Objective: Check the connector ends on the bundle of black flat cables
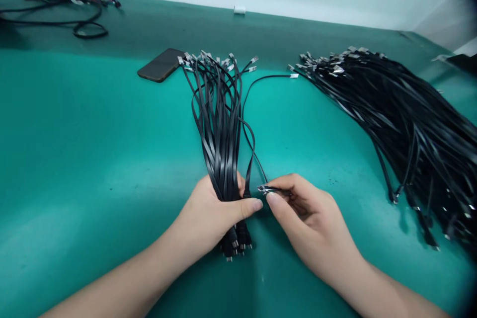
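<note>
Dozens of flat black cables [219,149] fill the left hand [212,208].
Its fingers [248,206] close round them; right hand's [313,221] fingertips [271,199] pinch one connector [270,190].

Nothing legible here: no text, labels or numbers readable on the cables [219,124] or phone [161,65].

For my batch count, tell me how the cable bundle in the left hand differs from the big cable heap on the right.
The bundle of flat black cables is gripped in the left hand, while the heap of black cables lies loose on the teal work surface. The bundle is much smaller than the heap. The bundle is tight at the grip; the heap spreads wide. Both have metal-tipped connectors at their far ends.
</note>
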The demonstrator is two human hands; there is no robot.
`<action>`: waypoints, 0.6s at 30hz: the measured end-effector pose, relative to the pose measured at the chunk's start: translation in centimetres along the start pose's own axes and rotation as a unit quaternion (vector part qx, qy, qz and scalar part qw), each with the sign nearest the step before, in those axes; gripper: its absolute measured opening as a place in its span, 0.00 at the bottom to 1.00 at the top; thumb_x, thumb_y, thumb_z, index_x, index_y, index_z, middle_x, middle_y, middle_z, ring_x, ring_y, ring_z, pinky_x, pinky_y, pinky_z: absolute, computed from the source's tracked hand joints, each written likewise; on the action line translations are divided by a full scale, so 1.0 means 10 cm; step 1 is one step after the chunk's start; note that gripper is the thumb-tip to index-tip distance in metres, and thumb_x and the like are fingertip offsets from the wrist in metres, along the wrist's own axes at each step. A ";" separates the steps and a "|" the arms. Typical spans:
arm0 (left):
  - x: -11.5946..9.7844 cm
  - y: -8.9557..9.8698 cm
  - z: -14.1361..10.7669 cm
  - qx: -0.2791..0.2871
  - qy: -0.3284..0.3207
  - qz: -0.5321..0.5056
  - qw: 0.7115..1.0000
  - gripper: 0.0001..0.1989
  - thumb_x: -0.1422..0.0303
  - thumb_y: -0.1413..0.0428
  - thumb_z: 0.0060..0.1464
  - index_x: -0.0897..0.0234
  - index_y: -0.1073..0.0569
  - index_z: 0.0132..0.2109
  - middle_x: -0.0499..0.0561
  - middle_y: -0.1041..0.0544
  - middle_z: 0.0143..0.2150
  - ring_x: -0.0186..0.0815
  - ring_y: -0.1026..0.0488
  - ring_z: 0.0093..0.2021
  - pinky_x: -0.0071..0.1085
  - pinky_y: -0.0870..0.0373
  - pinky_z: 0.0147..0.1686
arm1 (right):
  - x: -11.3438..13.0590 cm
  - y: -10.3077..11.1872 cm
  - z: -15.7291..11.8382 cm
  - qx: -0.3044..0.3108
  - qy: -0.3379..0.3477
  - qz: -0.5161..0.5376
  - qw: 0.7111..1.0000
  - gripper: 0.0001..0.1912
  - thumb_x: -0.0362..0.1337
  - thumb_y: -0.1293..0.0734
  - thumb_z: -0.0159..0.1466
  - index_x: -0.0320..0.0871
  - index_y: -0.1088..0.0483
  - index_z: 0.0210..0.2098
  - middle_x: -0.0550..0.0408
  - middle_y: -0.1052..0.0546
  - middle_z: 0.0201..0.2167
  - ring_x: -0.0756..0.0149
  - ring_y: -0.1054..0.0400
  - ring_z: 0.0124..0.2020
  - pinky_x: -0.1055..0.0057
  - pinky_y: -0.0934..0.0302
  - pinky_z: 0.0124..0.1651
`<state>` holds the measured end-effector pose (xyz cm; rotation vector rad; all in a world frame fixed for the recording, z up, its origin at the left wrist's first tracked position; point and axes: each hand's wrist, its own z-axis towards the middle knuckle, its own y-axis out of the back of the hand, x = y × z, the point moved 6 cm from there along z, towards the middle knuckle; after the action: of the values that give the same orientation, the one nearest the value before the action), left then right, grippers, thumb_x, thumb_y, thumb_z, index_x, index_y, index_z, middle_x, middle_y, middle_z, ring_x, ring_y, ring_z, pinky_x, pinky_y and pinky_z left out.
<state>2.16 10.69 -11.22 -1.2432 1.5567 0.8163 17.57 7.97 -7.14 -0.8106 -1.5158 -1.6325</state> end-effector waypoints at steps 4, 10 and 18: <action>0.01 0.00 0.01 -0.001 0.005 -0.012 1.000 0.16 0.65 0.33 0.41 0.62 0.33 0.30 0.42 0.33 0.27 0.32 0.37 0.29 0.30 0.40 0.30 | -0.03 -0.03 0.01 0.013 -0.003 0.009 1.000 0.08 0.39 0.35 0.66 0.45 0.25 0.36 0.56 0.23 0.25 0.67 0.32 0.24 0.71 0.39 0.24; -0.02 -0.02 0.01 -0.003 -0.008 -0.031 1.000 0.15 0.67 0.32 0.40 0.62 0.33 0.29 0.40 0.33 0.25 0.30 0.37 0.28 0.28 0.41 0.28 | -0.06 -0.05 0.02 0.018 0.000 0.012 1.000 0.09 0.39 0.34 0.66 0.46 0.22 0.38 0.54 0.20 0.29 0.64 0.27 0.28 0.70 0.35 0.28; -0.05 -0.02 0.00 -0.010 -0.017 -0.025 0.999 0.15 0.69 0.33 0.41 0.62 0.34 0.27 0.39 0.36 0.23 0.28 0.40 0.25 0.26 0.44 0.25 | -0.04 -0.04 0.02 0.025 0.011 0.000 1.000 0.09 0.40 0.34 0.67 0.46 0.22 0.37 0.55 0.20 0.28 0.65 0.28 0.26 0.71 0.37 0.26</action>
<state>2.37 10.78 -10.76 -1.2712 1.4879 0.8181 17.41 8.18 -7.70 -0.7628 -1.5341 -1.5928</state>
